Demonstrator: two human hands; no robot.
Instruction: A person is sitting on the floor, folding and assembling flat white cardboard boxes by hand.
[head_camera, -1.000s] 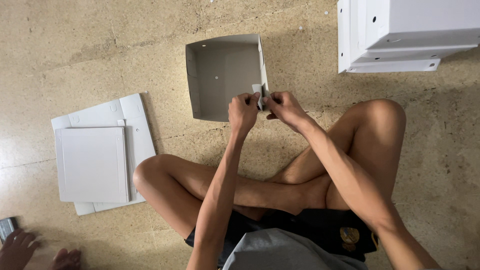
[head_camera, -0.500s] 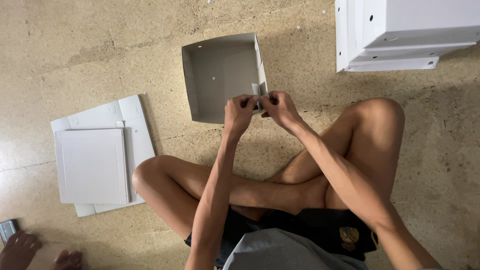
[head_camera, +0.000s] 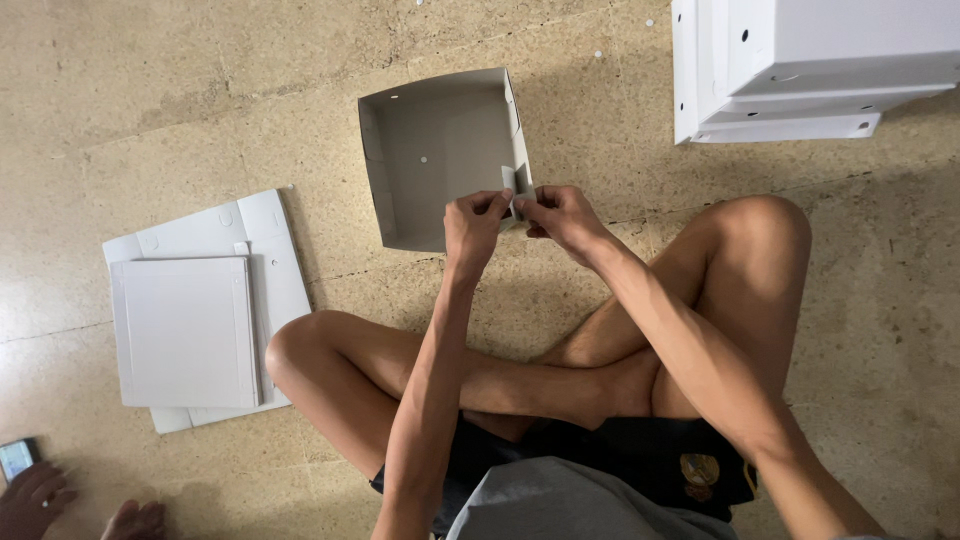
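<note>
Flat white cardboard blanks (head_camera: 195, 320) stacked on floor (head_camera: 150, 110) at 9 o'clock, within arm's reach. Another person's hand (head_camera: 35, 498) at 8 o'clock beside a small phone (head_camera: 17, 458). Half-folded grey carton tray (head_camera: 435, 155) stands open at 12 o'clock. Left hand (head_camera: 473, 222) and right hand (head_camera: 560, 213) meet at its near right corner, each grip pinching the corner flap (head_camera: 513, 181), apparently to steady the fold. Finished white boxes (head_camera: 815, 65) stacked at 2 o'clock.
</note>
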